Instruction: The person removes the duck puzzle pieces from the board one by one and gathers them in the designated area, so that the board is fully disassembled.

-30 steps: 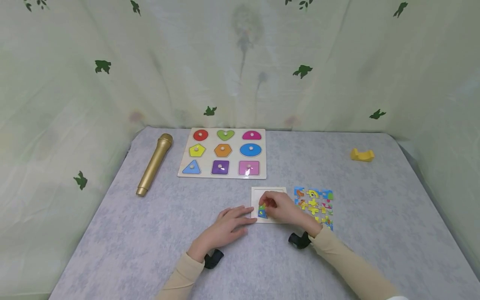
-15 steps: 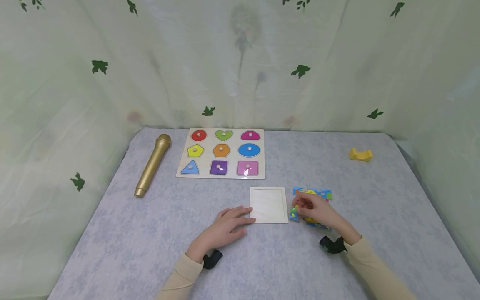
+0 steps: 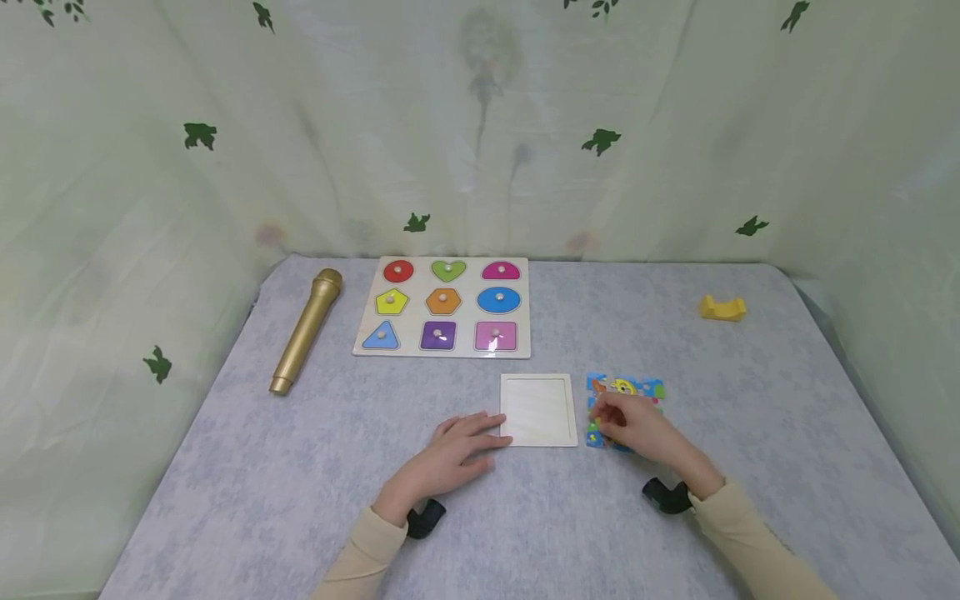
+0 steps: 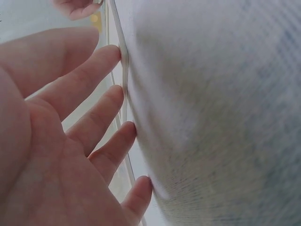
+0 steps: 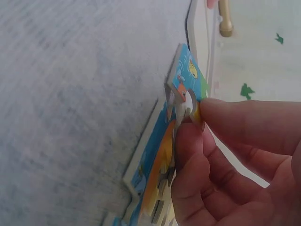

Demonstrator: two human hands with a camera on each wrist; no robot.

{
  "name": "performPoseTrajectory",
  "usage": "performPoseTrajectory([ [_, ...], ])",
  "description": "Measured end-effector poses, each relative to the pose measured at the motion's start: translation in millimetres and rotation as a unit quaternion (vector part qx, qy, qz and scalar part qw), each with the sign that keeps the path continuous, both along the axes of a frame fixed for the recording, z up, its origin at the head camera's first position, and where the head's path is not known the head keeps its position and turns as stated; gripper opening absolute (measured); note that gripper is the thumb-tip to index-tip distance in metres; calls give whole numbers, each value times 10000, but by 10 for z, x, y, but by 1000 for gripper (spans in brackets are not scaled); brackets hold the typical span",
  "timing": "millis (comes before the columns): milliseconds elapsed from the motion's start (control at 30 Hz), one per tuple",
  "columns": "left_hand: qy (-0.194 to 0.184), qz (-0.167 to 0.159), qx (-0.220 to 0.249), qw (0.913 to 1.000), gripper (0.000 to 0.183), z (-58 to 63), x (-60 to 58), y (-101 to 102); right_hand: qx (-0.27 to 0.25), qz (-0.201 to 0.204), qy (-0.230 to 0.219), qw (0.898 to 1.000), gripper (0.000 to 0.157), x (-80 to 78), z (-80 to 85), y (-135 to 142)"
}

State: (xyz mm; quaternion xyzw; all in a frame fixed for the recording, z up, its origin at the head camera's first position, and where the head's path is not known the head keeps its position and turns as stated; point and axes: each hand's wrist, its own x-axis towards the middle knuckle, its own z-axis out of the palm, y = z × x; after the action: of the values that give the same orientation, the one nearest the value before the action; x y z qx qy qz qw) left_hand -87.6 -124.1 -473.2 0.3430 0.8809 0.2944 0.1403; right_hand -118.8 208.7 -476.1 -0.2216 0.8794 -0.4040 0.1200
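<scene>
My right hand (image 3: 637, 427) pinches a blue and green jigsaw piece (image 5: 188, 75) between thumb and fingers. In the right wrist view that piece is tilted, right at the end of other puzzle pieces (image 5: 149, 162) lying on the table. Those colourful pieces (image 3: 651, 388) lie in a loose group to the right of the tray and are partly hidden under the hand. My left hand (image 3: 448, 457) lies with fingers spread, its fingertips (image 4: 117, 94) touching the left edge of a white square puzzle tray (image 3: 538, 412). The tray's recess holds no pieces.
Behind the tray lies a shape board (image 3: 442, 307) with several knobbed shapes. A gold microphone (image 3: 306, 332) rests at the back left, and a yellow bridge-shaped block (image 3: 722, 308) at the back right. A pale curtain (image 3: 480, 125) hangs around the table.
My right hand has carried the jigsaw piece rightward from over the tray to the other pieces, moving slightly further right since half a second ago. The left hand stays at the tray's edge.
</scene>
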Motion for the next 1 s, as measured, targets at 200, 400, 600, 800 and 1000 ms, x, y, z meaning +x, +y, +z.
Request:
performPoseTrajectory([
  [200,26,-2,42,10000,36,-8,9,-5,482,-116,595,9970,16,33,6,-84],
  [400,71,-6,73,9999,36,-17,11,-9,979,-203,982,9901,17,53,-4,-120],
  [600,85,3,29,10000,36,-32,3,-9,1234,-227,1194,9849,18,62,-16,-128],
  [800,130,-13,32,9999,36,-33,-5,-5,861,-244,1055,9904,18,63,-20,-89],
  [1000,47,5,93,9999,35,-3,-17,-23,140,-524,1003,9935,13,26,74,59],
])
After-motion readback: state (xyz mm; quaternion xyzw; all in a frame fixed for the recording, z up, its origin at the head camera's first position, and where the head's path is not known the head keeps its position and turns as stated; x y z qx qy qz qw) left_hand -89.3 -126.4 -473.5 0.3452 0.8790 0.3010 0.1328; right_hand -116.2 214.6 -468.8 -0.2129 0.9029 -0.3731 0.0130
